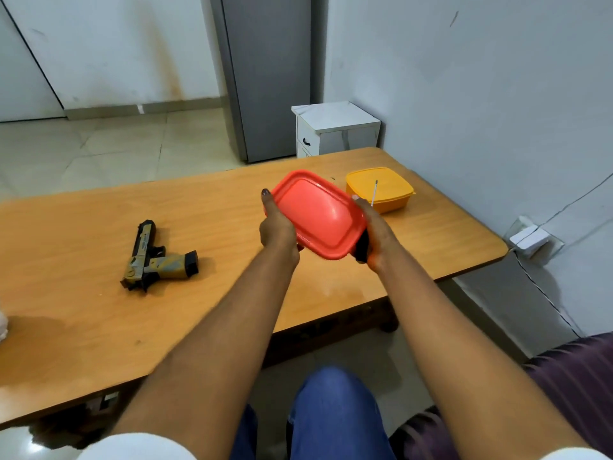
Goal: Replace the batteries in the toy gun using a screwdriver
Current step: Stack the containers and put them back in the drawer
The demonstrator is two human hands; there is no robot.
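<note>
The toy gun (pixel 156 260), tan and black, lies on its side on the left part of the wooden table (pixel 99 327). Above the table's middle I hold a red plastic box (pixel 316 214) with its lid on, tilted, between both hands. My left hand (pixel 277 227) grips its left edge, thumb up along the rim. My right hand (pixel 378 234) holds the right edge. A screwdriver (pixel 361 249) with a black handle is in the same hand, its thin metal shaft pointing up past my fingers.
A closed yellow plastic box (pixel 381 190) stands on the table's far right, just behind my right hand. A white bedside cabinet (pixel 335 127) and a grey upright panel (pixel 268 78) stand beyond the table. A white plug (pixel 529 240) with a cable sits on the right wall.
</note>
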